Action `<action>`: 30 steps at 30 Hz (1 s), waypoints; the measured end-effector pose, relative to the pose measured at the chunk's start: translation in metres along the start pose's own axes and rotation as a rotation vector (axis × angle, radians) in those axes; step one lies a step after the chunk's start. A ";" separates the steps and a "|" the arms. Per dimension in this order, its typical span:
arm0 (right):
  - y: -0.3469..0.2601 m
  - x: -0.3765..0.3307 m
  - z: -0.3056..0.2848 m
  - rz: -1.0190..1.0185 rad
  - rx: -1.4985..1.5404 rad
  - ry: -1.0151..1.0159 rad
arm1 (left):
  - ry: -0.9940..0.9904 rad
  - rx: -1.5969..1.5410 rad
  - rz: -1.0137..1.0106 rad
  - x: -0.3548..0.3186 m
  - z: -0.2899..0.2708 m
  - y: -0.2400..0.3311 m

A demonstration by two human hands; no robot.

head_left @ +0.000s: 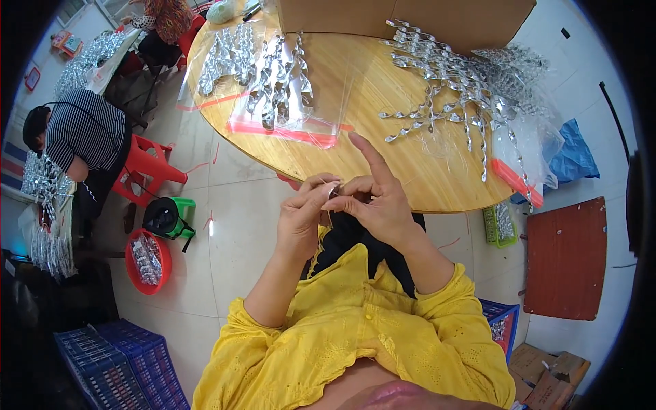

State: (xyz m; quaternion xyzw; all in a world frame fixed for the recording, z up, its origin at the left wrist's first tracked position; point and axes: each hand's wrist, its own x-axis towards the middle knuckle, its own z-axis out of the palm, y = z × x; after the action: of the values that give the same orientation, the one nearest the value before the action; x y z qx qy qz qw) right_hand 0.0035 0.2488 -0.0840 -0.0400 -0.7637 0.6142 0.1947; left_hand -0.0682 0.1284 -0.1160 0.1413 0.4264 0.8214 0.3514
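Note:
In front of my chest, just off the table's near edge, both hands meet at a small shiny silver piece [333,194], mostly hidden by fingers. My left hand [303,213] is closed, pinching it between thumb and fingers. From the other side my right hand [380,202] pinches at the same spot, its index finger stretched out away from me. A thin strand seems to hang below the fingertips. Ahead on the table lie twisted silver foil spirals [279,82] on clear plastic bags with a red strip [287,135].
The round wooden table [342,102] carries a cardboard box [410,17] at the back and more silver spirals [437,65] on the right. At left, a person in stripes [85,126] sits on a red stool [143,167] near a red basin [148,261]. Blue crates [126,362] stand lower left.

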 end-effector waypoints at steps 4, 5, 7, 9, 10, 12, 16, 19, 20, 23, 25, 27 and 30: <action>0.009 0.006 -0.017 0.104 -0.081 -0.022 | 0.171 0.049 0.140 0.015 -0.001 0.000; 0.010 0.007 -0.027 0.153 -0.087 -0.002 | 0.239 0.004 0.179 0.020 -0.004 0.002; 0.007 0.007 -0.053 0.219 -0.214 -0.001 | 0.261 -0.037 0.228 0.032 -0.013 0.001; 0.005 0.010 -0.071 0.282 -0.342 0.007 | 0.210 -0.065 0.282 0.043 -0.019 0.000; 0.006 0.011 -0.077 0.173 -0.377 0.045 | 0.189 0.001 0.311 0.048 -0.015 0.000; 0.001 0.016 -0.081 0.064 -0.415 0.087 | 0.120 0.131 0.357 0.055 -0.005 0.005; -0.017 0.036 -0.065 -0.237 -0.561 0.044 | -0.053 0.407 0.344 0.066 0.029 0.017; -0.015 0.046 -0.069 -0.447 -0.679 0.047 | -0.171 0.302 0.260 0.071 0.034 0.005; -0.013 0.047 -0.071 -0.466 -0.749 0.045 | -0.098 0.345 0.276 0.073 0.034 0.001; -0.014 0.041 -0.083 -0.047 -0.550 0.042 | 0.001 0.360 0.392 0.074 0.023 0.001; -0.003 0.037 -0.093 0.022 -0.466 0.083 | 0.034 0.302 0.373 0.074 0.017 0.000; 0.007 0.033 -0.098 0.090 -0.382 0.126 | 0.060 0.255 0.403 0.075 0.012 -0.001; 0.011 0.030 -0.099 0.079 -0.248 0.188 | 0.056 0.241 0.397 0.076 0.009 -0.001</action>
State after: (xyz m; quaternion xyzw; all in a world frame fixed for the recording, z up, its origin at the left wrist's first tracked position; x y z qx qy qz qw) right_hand 0.0085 0.3516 -0.0701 -0.1511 -0.8100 0.5157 0.2347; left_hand -0.1170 0.1868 -0.1167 0.2403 0.4948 0.8213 0.1516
